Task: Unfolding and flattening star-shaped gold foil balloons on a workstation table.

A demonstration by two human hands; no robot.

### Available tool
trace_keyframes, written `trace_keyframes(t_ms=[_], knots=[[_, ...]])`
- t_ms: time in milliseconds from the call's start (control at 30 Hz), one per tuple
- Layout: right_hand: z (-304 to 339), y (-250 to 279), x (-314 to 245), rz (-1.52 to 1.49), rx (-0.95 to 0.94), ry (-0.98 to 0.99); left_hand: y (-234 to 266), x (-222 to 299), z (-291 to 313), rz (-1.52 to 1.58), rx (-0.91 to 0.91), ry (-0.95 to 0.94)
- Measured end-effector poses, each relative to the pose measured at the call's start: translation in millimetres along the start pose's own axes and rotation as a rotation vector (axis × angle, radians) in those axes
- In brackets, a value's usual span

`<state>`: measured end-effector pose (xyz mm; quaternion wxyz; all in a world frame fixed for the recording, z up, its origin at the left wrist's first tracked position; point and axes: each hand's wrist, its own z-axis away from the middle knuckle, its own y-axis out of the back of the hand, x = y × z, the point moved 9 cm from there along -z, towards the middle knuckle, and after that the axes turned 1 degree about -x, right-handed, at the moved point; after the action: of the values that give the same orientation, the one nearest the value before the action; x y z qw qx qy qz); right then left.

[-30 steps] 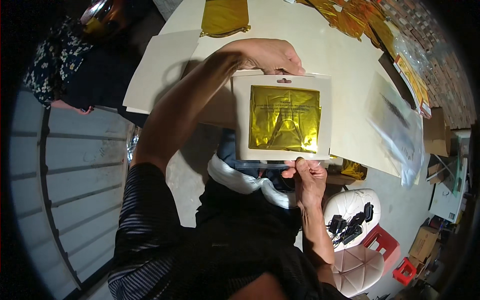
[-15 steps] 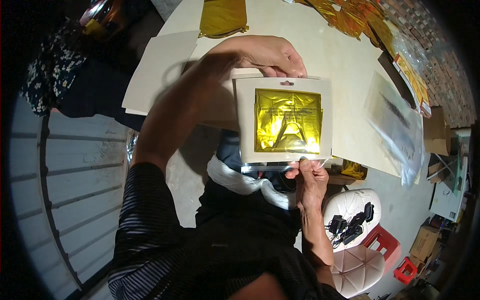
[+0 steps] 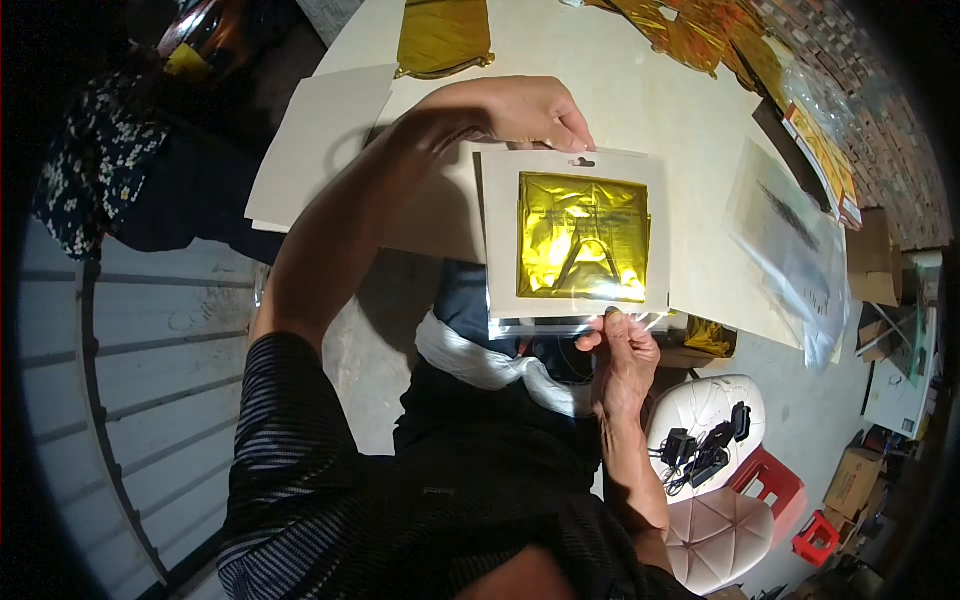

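A beige card (image 3: pixel 500 225) with a folded gold foil packet (image 3: pixel 583 240) at its middle is held upright in front of me, over the table's near edge. Along its bottom hangs the flap of a clear plastic sleeve (image 3: pixel 540 328). My left hand (image 3: pixel 540 112) reaches over from the left and has closed fingers on the card's top edge, beside the hang hole; some fingertips are hidden behind it. At the lower right corner, my right hand (image 3: pixel 622 352) pinches the clear sleeve between thumb and fingers.
Flat beige cards (image 3: pixel 315 150) lie on the table's left. Gold foil sheets (image 3: pixel 445 35) lie at the far side. Clear plastic bags (image 3: pixel 790 240) overhang the right edge. A pale chair (image 3: pixel 700 425) with black cables (image 3: pixel 705 455) stands right. A person in floral clothing (image 3: pixel 105 150) is left.
The card with the foil packet has shifted slightly right and up. My left hand's fingers have moved a little left along the top edge. My right hand keeps its pinch.
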<state>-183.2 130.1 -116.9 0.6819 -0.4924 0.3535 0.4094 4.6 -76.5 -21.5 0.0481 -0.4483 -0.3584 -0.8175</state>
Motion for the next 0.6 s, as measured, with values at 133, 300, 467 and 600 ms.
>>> trace_keyframes(t_ms=[133,300,467,600], knots=[[-2.2,-0.5,-2.5,-0.004,0.033,0.009,-0.6,-5.2,-4.7,0.294,0.018,-0.006],[-6.7,-2.1,-4.7,0.026,0.048,0.002,1.9,-10.7,-15.7,0.326,-0.008,0.043],[-7.5,-8.0,-3.3,-0.084,0.003,-0.016,6.1,-13.0,-17.0,0.383,0.043,0.008],[-6.6,-16.9,-3.0,-0.053,-0.076,-0.027,0.2,-7.7,-19.3,0.413,-0.003,-0.050]])
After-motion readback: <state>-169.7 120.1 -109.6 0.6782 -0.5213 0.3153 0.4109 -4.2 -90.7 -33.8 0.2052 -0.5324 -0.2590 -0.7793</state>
